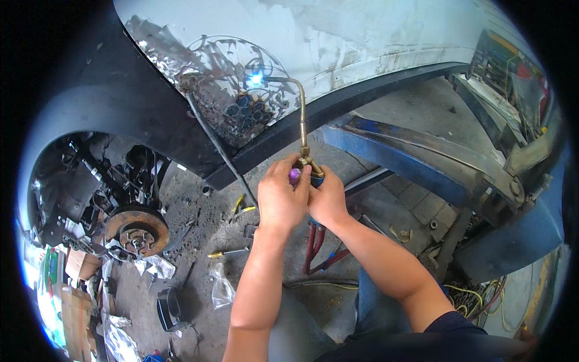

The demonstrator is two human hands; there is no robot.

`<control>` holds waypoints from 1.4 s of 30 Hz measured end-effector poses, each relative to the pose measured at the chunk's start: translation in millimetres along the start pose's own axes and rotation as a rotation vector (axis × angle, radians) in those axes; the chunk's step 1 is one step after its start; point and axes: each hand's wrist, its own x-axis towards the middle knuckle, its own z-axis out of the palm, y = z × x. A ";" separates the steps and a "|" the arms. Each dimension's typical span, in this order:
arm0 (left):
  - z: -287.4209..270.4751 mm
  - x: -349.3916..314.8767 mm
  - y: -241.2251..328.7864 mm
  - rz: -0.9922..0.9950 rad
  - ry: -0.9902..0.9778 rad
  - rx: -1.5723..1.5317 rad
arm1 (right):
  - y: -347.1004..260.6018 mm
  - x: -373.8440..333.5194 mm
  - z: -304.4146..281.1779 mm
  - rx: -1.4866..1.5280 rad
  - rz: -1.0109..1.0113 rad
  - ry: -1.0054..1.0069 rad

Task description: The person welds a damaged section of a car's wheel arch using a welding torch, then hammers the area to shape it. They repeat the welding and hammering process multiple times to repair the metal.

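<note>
left hand (281,199) fingers were pressed around the purple knob (294,175) of the torch (303,130); right hand (329,202) fingers were curled shut on the torch handle, just beside. the torch ran up from both hands to the car body (338,42), its flame (256,79) touching the burnt patch (241,102).

risk, judged: an overturned knob could flare the flame; heat lingering could burn through the panel; the hoses (316,247) lay near sparks.

count: one torch, one flame, two hands, one brake disc (137,231), at least two hoses.
</note>
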 end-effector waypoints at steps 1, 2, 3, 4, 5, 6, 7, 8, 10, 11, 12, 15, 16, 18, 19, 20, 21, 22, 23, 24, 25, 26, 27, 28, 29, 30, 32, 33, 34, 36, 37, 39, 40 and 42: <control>-0.1 0.4 -0.9 0.001 0.008 -0.004 | -0.8 0.6 1.0 0.006 -0.013 -0.002; -0.2 1.1 -1.7 0.000 0.010 -0.012 | -1.9 1.4 2.2 0.020 -0.017 -0.001; -0.1 1.5 -2.0 0.000 0.011 -0.021 | -3.2 2.0 3.0 0.049 -0.035 0.000; 0.0 2.1 -2.2 -0.003 0.014 -0.014 | -4.6 2.9 3.9 0.055 -0.013 -0.001; 0.0 2.5 -2.3 -0.005 0.017 -0.007 | -6.2 3.9 4.7 0.078 -0.006 -0.002; 0.2 3.2 -2.3 -0.006 0.023 0.002 | -7.6 4.4 4.9 0.108 0.009 -0.003; 0.1 3.9 -2.4 -0.011 0.023 -0.001 | -8.8 4.8 5.0 0.088 0.017 -0.009; 0.1 4.3 -2.4 -0.014 0.027 -0.002 | -9.9 4.7 4.3 0.075 0.032 -0.017; -0.2 4.9 -2.8 -0.022 0.030 -0.005 | -11.3 5.0 3.6 0.050 0.056 -0.033; -0.3 5.1 -3.2 -0.026 0.028 -0.008 | -11.6 5.3 3.4 0.037 0.066 -0.041; -0.7 5.1 -3.6 -0.038 0.022 -0.007 | -11.8 5.4 3.8 0.025 0.075 -0.050; -1.5 4.9 -5.6 -0.045 0.015 -0.011 | -11.4 5.7 6.5 0.029 0.022 -0.015; -1.2 5.2 -6.4 -0.039 0.023 -0.006 | -11.0 5.7 7.6 0.007 0.011 -0.004; -0.8 5.4 -8.4 -0.004 0.055 -0.014 | -10.2 5.8 9.7 -0.005 -0.006 0.017; -0.6 5.6 -9.4 0.000 0.059 -0.005 | -9.9 5.8 10.2 -0.011 -0.006 0.017; -0.6 5.4 -10.3 -0.002 0.056 -0.001 | -9.8 5.9 10.8 -0.008 -0.004 0.016; -0.7 5.3 -11.3 -0.005 0.053 0.003 | -9.9 6.0 11.0 0.006 -0.001 0.016; -0.6 5.3 -12.0 0.000 0.057 -0.002 | -10.1 6.2 11.1 -0.016 0.011 0.013; -0.7 5.4 -12.7 0.005 0.061 -0.007 | -10.5 6.4 11.1 -0.028 0.023 0.010; -0.9 5.4 -13.2 0.009 0.064 -0.015 | -11.0 6.3 10.9 -0.040 0.036 0.008; -1.1 5.4 -13.5 0.012 0.062 -0.006 | -11.5 6.2 10.8 -0.034 0.029 0.009; -1.4 5.5 -13.7 0.015 0.059 -0.001 | -12.1 5.9 10.7 -0.028 0.021 0.010; -1.6 5.5 -13.8 0.018 0.056 0.005 | -12.5 5.5 10.7 -0.021 0.014 0.011; -1.8 5.5 -13.8 0.015 0.055 -0.001 | -12.9 5.3 10.7 -0.019 0.018 0.009; -1.8 5.5 -13.7 0.012 0.054 -0.008 | -13.2 5.0 10.7 -0.017 0.022 0.007; -1.9 5.4 -13.7 0.007 0.050 -0.018 | -13.4 4.9 10.9 -0.015 0.026 0.006; -1.8 5.1 -14.0 0.024 0.054 -0.017 | -13.7 4.9 11.3 0.031 -0.002 0.024; -1.7 4.8 -14.3 0.039 0.062 -0.021 | -13.8 4.8 11.5 0.066 -0.011 0.026; -1.4 4.8 -14.7 0.033 0.060 -0.009 | -13.8 4.9 11.0 0.053 0.006 0.010; -0.9 5.1 -15.6 0.041 0.072 0.001 | -14.1 5.4 9.4 0.052 0.050 -0.034; -0.8 5.1 -16.0 0.040 0.070 0.004 | -14.4 5.1 9.0 0.028 0.048 -0.027; -0.6 5.1 -16.4 0.044 0.068 -0.018 | -14.9 4.6 8.2 -0.019 0.046 -0.016; -0.6 5.1 -16.4 0.049 0.069 -0.011 | -15.1 4.5 7.7 -0.021 0.057 -0.020; -0.9 5.0 -15.7 0.043 0.064 -0.018 | -15.1 4.4 7.2 -0.006 0.091 -0.036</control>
